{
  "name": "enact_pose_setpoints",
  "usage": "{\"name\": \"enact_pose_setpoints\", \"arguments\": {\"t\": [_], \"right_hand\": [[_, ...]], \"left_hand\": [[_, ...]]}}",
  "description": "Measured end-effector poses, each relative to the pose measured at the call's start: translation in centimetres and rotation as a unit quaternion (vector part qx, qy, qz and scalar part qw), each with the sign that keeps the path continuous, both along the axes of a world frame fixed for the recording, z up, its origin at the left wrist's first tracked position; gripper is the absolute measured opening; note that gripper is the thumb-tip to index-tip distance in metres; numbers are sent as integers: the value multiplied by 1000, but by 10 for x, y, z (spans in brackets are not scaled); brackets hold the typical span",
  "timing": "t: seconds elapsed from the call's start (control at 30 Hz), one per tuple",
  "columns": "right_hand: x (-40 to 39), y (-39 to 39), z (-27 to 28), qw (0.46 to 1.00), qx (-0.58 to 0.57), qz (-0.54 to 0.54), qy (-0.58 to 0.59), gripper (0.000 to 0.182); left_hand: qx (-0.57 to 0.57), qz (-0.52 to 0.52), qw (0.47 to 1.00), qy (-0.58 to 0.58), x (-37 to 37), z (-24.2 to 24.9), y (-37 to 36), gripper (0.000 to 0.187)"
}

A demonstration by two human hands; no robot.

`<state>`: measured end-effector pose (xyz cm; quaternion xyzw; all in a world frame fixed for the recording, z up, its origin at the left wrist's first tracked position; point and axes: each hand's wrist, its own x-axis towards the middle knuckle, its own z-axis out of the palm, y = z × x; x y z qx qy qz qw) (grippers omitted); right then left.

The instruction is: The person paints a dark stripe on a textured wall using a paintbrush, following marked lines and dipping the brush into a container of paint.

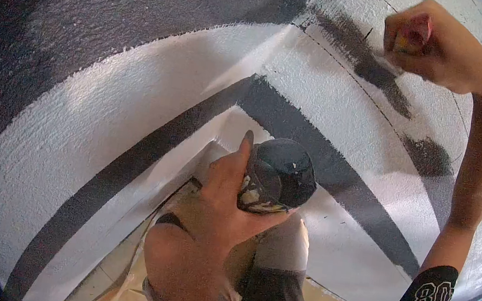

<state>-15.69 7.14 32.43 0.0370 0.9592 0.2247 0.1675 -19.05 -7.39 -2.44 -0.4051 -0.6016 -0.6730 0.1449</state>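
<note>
over on the left, the white wall carries broad dark bands. then the left hand cups a paint-smeared dark pot low in the corner. further right, the right hand is fisted around a brush handle, pressed against fresh dark strokes.

wall: rough matt plaster | paint cup: glossy smeared plastic | sleeve: cloth
</note>
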Motion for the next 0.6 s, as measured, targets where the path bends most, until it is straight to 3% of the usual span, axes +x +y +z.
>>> {"name": "enact_pose_setpoints", "arguments": {"t": [0.03, 0.1, 0.13, 0.17, 0.23, 0.3, 0.4, 0.47, 0.5, 0.57, 0.6], "right_hand": [[-6, -13, -4, 1000, 0, -1, 0, 27], [-20, -43, -18, 992, 69, -66, 80, 9], [-21, -38, -15, 996, -7, -17, 87, 9], [-23, -26, -16, 996, -8, -19, 88, 9], [-30, -5, -30, 962, -80, 209, 159, 9], [-22, -8, -28, 958, -30, 229, 171, 9], [-9, -8, -18, 982, -18, 142, 120, 8], [2, -33, -14, 991, 14, -118, 60, 10], [5, -44, -11, 991, 14, -120, 60, 10], [9, -60, -9, 961, 79, -263, 31, 10], [28, -45, -6, 996, 13, -82, 44, 7]], "left_hand": [[-1, -10, 1000, -18, 1, 1, -1, 112], [-4, -24, 999, -32, 1, 1, 0, 109], [-3, -19, 999, -33, 1, 0, 1, 109], [-1, -14, 999, -35, 2, 0, 2, 109], [3, -15, 1000, -26, 2, 0, 3, 108], [7, -17, 1000, -18, 2, 0, 4, 108], [18, -8, 1000, -5, 4, 2, 8, 107], [3, -24, 999, -39, 5, 4, 8, 107], [3, -27, 999, -39, 6, 4, 9, 107], [26, -37, 998, -47, 8, 3, 11, 107], [26, -40, 998, -47, 9, 2, 11, 107]]}}
